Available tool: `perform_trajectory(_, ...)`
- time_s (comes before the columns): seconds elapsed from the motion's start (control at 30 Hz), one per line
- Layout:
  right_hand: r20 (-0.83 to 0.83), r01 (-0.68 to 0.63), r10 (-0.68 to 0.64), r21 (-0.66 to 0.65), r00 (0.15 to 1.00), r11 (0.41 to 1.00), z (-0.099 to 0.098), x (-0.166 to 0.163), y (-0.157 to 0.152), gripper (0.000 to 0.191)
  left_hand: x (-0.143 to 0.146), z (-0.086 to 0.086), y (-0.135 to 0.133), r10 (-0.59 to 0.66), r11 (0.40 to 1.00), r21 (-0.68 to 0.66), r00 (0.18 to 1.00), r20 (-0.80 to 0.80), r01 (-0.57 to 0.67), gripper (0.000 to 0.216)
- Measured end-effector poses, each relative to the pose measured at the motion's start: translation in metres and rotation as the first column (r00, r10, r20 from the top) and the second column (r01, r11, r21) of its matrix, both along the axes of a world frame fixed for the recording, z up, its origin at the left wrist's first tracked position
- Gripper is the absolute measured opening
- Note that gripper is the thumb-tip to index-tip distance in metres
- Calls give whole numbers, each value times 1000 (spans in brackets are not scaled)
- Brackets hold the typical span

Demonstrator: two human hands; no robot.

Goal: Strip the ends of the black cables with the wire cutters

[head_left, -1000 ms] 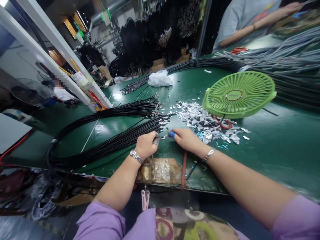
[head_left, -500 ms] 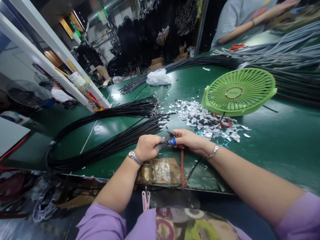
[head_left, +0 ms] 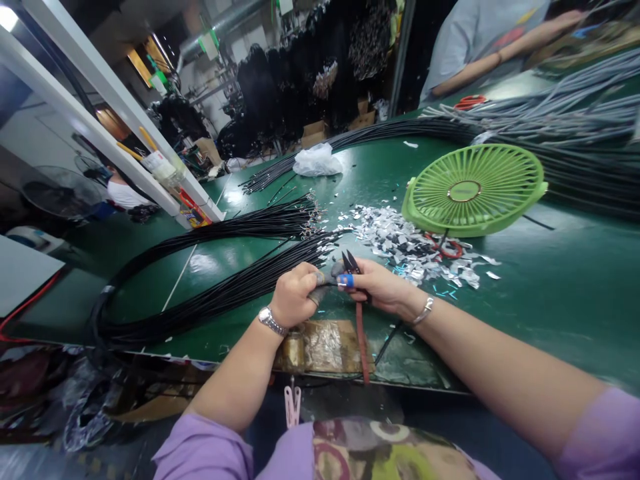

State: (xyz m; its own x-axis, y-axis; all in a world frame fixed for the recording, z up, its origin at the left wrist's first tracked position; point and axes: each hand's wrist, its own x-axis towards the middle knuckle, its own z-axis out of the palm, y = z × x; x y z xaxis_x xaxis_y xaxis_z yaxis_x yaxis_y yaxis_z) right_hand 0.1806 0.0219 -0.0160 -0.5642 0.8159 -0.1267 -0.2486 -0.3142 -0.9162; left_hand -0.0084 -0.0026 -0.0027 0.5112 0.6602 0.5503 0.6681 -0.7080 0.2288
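My left hand [head_left: 295,292] is closed around a black cable [head_left: 330,284], pinching it close to its end. Opposite it, my right hand [head_left: 380,285] grips black thread snips [head_left: 351,263], whose two pointed blades stick up past the fingers, slightly apart. Blue tape wraps a digit of that hand, and its fingertips also meet the cable end. What exactly the fingertips press on is too small to tell. Just beyond my left hand lies a cable bundle [head_left: 260,277] of many black cables, their stripped ends toward the middle of the table.
A pile of white and black scraps [head_left: 387,233] lies beyond my right hand, beside a green fan [head_left: 475,190]. Red-handled scissors [head_left: 450,247] lie partly in the scraps. A plastic bag [head_left: 317,160] and grey cables [head_left: 575,100] are farther back. Another person [head_left: 483,53] works across the table.
The snips in my right hand have turned so their blades now point up and show clearly. Both hands stay close together at the cable, and the view has shifted slightly.
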Motion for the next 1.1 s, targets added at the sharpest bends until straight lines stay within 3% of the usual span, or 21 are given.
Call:
perform_trajectory(0.13,32,7,-8,56,999,998,-6,-5,-1,40,0,-1,1,32,994,-109,999,15,-30,16)
perform_trajectory(0.23,206,15,-71,260,976,965,-13,-9,0,35,1,-2,3,138,955,-282,978,154,-91,17)
perform_trajectory(0.3,340,0,-158,422,927,907,-16,-9,2,29,4,-2,4,280,866,-487,916,286,-112,20)
perform_trajectory(0.4,533,-67,-383,643,755,763,-17,-6,3,24,6,1,8,496,645,-764,762,417,-1,29)
perform_trajectory(0.5,567,-192,-573,790,592,582,-16,-2,1,20,6,3,10,591,475,-869,681,432,140,35)
perform_trajectory(0.6,498,-251,-635,861,590,442,-17,-3,-1,16,6,4,11,599,395,-896,682,419,204,37)
perform_trajectory(0.67,469,-256,-649,880,599,400,-18,-5,-2,15,7,4,10,591,385,-898,690,418,214,37)
perform_trajectory(0.77,471,-258,-660,880,585,398,-20,-6,0,13,9,5,9,578,390,-900,710,402,193,36)
perform_trajectory(0.97,501,-279,-654,863,566,421,-19,-6,2,13,11,3,7,529,487,-869,764,370,84,33)
perform_trajectory(1.1,534,-323,-647,845,544,425,-16,-6,0,15,9,-1,7,502,519,-852,785,363,62,30)
